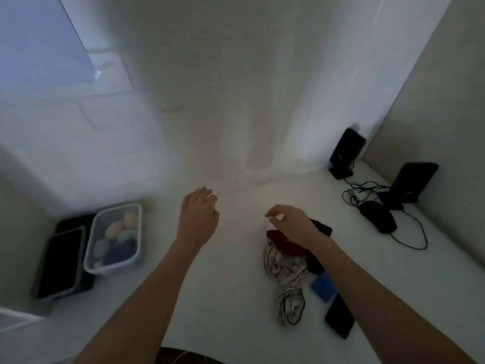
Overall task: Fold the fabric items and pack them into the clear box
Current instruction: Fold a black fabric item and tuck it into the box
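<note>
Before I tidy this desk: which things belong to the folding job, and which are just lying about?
Job: clear box, patterned fabric, red fabric, black fabric, blue fabric.
Lying about: speakers, mouse, cables, dark tablet.

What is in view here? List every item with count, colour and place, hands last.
clear box: one, transparent with pale rim, left side of table, holding rolled fabric pieces in cream, pale green and dark blue
dark tablets: two, it seems, black, stacked left of the box
patterned fabric: one, cream with dark lines, crumpled, centre-right of table
red fabric: one, dark red, under the right hand
black fabric: one, partly hidden by the right forearm
blue item: one, beside the patterned fabric
black flat item: one, nearer than the blue item
speakers: two, black, far right corner
mouse: one, black, with cables
table: one, white
left hand: empty, fingers loose, above the table
right hand: empty, fingers curled, over the red fabric
</note>
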Demonstrator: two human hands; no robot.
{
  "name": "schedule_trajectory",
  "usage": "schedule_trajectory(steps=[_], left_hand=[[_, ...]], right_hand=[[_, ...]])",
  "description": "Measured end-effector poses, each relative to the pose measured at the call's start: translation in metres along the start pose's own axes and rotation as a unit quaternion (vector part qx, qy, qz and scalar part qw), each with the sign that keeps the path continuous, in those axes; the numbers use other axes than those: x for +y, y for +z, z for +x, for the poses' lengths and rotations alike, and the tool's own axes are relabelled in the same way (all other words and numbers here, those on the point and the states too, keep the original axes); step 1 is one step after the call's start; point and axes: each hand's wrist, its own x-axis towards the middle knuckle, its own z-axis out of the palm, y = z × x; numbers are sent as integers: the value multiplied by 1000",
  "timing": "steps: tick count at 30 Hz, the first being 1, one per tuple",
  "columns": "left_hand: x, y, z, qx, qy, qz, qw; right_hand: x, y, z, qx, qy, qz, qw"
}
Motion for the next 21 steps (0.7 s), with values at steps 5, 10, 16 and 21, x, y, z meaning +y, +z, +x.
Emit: schedule_trajectory(steps=[5,10,16,21], left_hand=[[-12,42,-14,93,70,13,993],[-32,67,-17,69,72,-74,992],[-40,85,-23,41,15,-222,974],[-30,79,-35,-17,22,-170,985]], right_hand=[[18,45,11,-24,-39,-26,999],[37,68,23,30,-93,-23,995],[46,82,20,111,-142,9,984],[40,92,-1,157,-134,2,978]])
